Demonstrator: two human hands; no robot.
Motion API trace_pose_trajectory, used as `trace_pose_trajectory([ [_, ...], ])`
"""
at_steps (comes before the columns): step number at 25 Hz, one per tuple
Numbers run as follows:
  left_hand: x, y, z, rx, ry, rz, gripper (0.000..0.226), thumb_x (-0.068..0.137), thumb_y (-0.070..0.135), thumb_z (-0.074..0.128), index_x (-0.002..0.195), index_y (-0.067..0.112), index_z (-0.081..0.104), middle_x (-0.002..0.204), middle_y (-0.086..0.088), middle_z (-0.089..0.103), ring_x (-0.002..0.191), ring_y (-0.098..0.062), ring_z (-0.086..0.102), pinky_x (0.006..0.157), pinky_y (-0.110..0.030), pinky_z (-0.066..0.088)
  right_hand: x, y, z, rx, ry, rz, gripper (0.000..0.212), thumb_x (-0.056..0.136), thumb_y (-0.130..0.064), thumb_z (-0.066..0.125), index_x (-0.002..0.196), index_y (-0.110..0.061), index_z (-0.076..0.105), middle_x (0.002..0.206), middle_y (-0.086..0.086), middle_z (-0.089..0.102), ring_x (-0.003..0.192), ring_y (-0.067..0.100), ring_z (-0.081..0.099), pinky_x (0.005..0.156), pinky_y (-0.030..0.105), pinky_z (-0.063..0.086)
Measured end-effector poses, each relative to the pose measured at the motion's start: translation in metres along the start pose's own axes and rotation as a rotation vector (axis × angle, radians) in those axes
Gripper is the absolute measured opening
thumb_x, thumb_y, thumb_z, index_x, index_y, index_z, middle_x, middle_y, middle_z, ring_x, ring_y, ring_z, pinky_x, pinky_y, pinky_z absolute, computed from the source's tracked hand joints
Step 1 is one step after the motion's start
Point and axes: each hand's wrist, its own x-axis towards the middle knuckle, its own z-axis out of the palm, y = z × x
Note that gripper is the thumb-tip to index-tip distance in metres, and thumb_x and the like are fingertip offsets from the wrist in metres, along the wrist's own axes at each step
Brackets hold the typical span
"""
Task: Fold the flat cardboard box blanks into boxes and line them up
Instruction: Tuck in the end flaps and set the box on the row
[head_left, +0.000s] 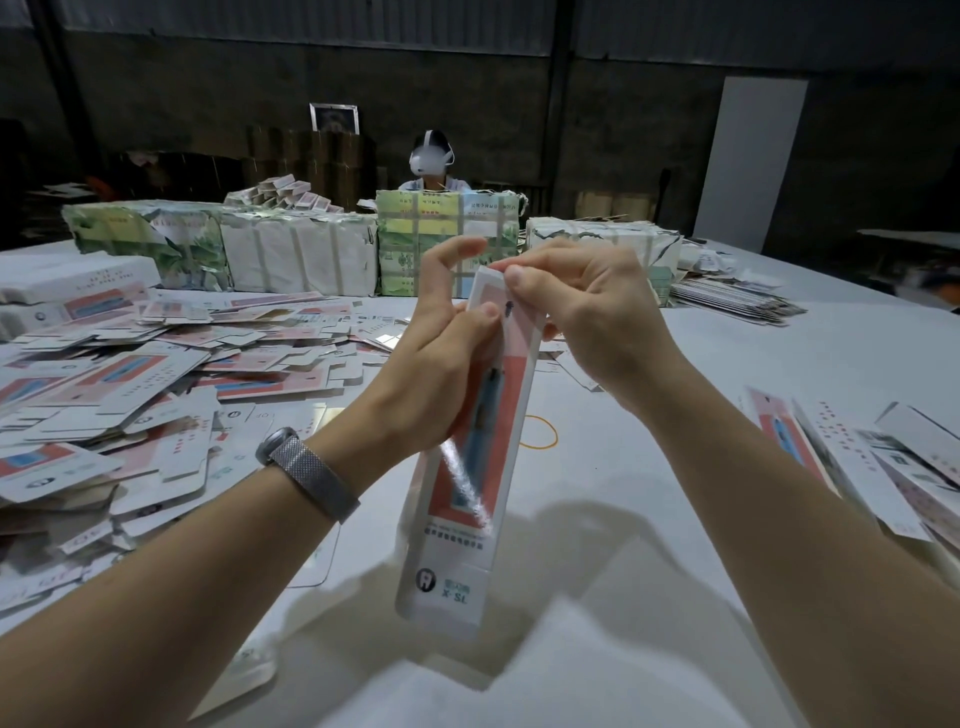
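Standing upright between both hands, box (470, 452) is gripped by left grip (441, 353) and right grip (587, 306).

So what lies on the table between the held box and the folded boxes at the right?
In the head view, mostly bare table; only a yellow rubber band lies there, beside the held box, well left of the folded boxes.

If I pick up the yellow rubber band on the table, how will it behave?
The rubber band looks thin and lies flat as a loose loop on the table, so it is probably very light and floppy. It would likely sag and lose its shape when lifted. Being so flat, it may be hard to pinch.
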Motion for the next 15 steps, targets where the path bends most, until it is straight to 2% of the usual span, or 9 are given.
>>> trace_pose_trajectory([
  [3, 0.000, 0.001, 0.001, 0.008, 0.019, -0.015, 0.037, 0.101, 0.022, 0.040, 0.135, 0.027, 0.028, 0.104, -0.017, 0.059, 0.070, -0.016, 0.067, 0.065, -0.031, 0.058, -0.002, -0.001, 0.003, -0.043, 0.035, -0.068, 0.012, 0.091, -0.006, 0.065, 0.087, -0.007, 0.076, 0.085, -0.003, 0.067, 0.070, 0.001, 0.062, 0.065, 0.018, 0.050],
  [5, 0.002, 0.002, 0.004, 0.022, 0.070, -0.004, 0.033, 0.100, 0.024, 0.040, 0.131, 0.026, 0.030, 0.105, -0.019, 0.059, 0.072, -0.016, 0.067, 0.066, -0.031, 0.057, -0.002, -0.003, 0.006, -0.037, 0.068, -0.077, 0.012, 0.092, -0.009, 0.065, 0.090, -0.010, 0.077, 0.087, -0.004, 0.066, 0.073, -0.001, 0.062, 0.070, 0.018, 0.050],
  [8, 0.005, 0.002, 0.008, -0.060, 0.143, 0.006, 0.018, 0.109, 0.014, 0.037, 0.123, 0.023, 0.030, 0.104, -0.029, 0.062, 0.078, -0.020, 0.067, 0.070, -0.036, 0.059, -0.003, -0.006, 0.014, -0.207, 0.110, -0.066, 0.020, 0.096, -0.020, 0.061, 0.110, -0.017, 0.076, 0.102, -0.002, 0.061, 0.099, 0.007, 0.059, 0.089, 0.030, 0.051],
  [10, 0.007, 0.004, 0.009, -0.132, 0.169, -0.053, 0.016, 0.110, 0.015, 0.039, 0.119, 0.026, 0.030, 0.102, -0.023, 0.066, 0.082, -0.021, 0.068, 0.070, -0.037, 0.059, -0.003, -0.011, 0.017, -0.312, 0.113, -0.019, 0.029, 0.099, -0.029, 0.055, 0.123, -0.023, 0.070, 0.110, -0.002, 0.049, 0.112, 0.013, 0.050, 0.099, 0.036, 0.046],
  [12, 0.007, 0.007, 0.009, -0.177, 0.165, -0.092, 0.017, 0.110, 0.017, 0.041, 0.118, 0.029, 0.032, 0.098, -0.012, 0.071, 0.080, -0.019, 0.069, 0.067, -0.036, 0.059, -0.003, -0.017, 0.018, -0.354, 0.067, 0.017, 0.043, 0.096, -0.039, 0.049, 0.135, -0.026, 0.061, 0.110, -0.002, 0.041, 0.115, 0.015, 0.046, 0.102, 0.039, 0.045],
  [15, 0.008, 0.011, 0.008, -0.277, 0.189, -0.126, 0.018, 0.109, 0.013, 0.041, 0.116, 0.028, 0.034, 0.095, -0.007, 0.073, 0.075, -0.018, 0.069, 0.060, -0.032, 0.058, -0.002, -0.025, 0.013, -0.373, -0.097, 0.062, 0.064, 0.091, -0.045, 0.049, 0.150, -0.025, 0.040, 0.113, -0.003, 0.035, 0.110, 0.010, 0.048, 0.094, 0.030, 0.050],
])
